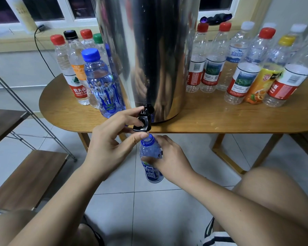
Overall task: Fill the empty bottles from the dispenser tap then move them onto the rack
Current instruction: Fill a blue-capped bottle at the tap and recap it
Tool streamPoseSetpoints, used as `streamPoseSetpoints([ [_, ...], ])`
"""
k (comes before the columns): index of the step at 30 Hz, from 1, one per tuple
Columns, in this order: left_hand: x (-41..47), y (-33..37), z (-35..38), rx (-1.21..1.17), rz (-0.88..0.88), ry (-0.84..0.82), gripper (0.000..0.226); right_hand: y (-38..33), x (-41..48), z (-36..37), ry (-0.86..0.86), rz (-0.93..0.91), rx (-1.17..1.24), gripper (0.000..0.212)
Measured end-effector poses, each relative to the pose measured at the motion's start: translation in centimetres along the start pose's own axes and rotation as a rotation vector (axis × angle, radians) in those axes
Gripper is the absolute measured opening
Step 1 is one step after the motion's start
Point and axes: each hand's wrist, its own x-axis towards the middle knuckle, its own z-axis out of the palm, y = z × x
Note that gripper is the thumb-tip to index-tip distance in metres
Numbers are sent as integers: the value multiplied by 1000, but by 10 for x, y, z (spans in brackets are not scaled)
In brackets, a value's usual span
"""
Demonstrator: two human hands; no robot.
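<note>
A tall steel dispenser point(149, 50) stands on the oval wooden table point(220, 118), its black tap point(144, 121) hanging over the front edge. My left hand point(110, 142) pinches the tap lever between fingers and thumb. Directly under the spout my right hand point(167, 157) grips an uncapped blue bottle point(150, 167) by its shoulder, mouth up. Capped bottles with water stand left of the dispenser, a blue one point(103, 82) in front. Several empty capped bottles point(238, 68) stand to the right.
A metal-framed rack with wooden shelves point(25, 174) stands at the left, below table height. A black cable point(41, 55) runs down from the windowsill. My knees show at the bottom corners above a tiled floor.
</note>
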Motion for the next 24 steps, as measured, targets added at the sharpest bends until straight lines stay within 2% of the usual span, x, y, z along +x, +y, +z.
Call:
streamPoseSetpoints([
  [24, 0, -2, 0, 31, 16, 2, 16, -5, -2, -4, 0, 13, 25, 63],
])
